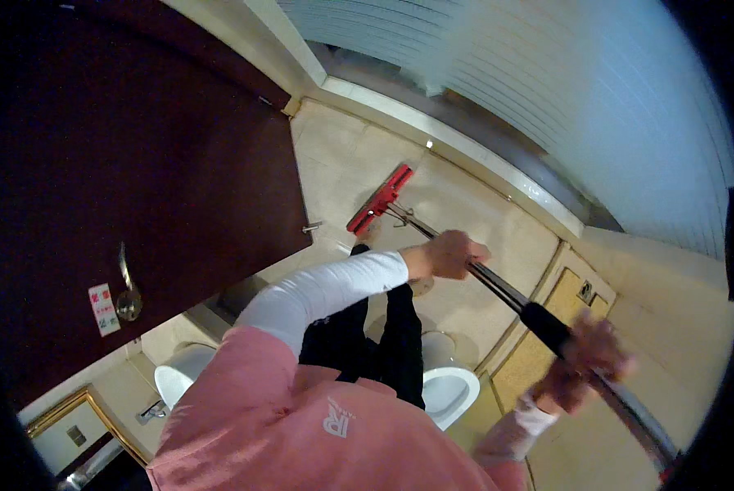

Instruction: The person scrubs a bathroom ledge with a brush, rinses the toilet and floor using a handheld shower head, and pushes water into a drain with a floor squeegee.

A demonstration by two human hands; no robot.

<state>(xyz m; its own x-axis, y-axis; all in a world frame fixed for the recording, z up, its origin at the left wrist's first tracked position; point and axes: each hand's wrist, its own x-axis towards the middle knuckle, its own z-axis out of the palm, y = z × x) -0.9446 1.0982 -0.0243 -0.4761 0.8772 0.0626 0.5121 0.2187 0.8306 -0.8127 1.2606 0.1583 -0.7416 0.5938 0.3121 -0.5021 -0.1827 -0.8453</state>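
A sponge mop with a red head (380,200) stretches diagonally across the view, its head on the pale tiled floor (471,205). Around the mop's metal pole, at mid-length, my left hand (453,253) is closed. My right hand (588,362) grips higher up, just past the black sleeve (545,327) on the pole; motion blurs its fingers. The pole's upper end runs to the lower right edge of the view. My feet are partly visible on the tiles, one close to the mop head.
A dark brown door (158,153) with a metal handle (128,301) stands at left. A raised sill (453,147) runs below frosted glass (526,73). A white toilet (459,386) is beside my legs, a white basin (182,368) lower left, and a yellowish panel (529,350) at right.
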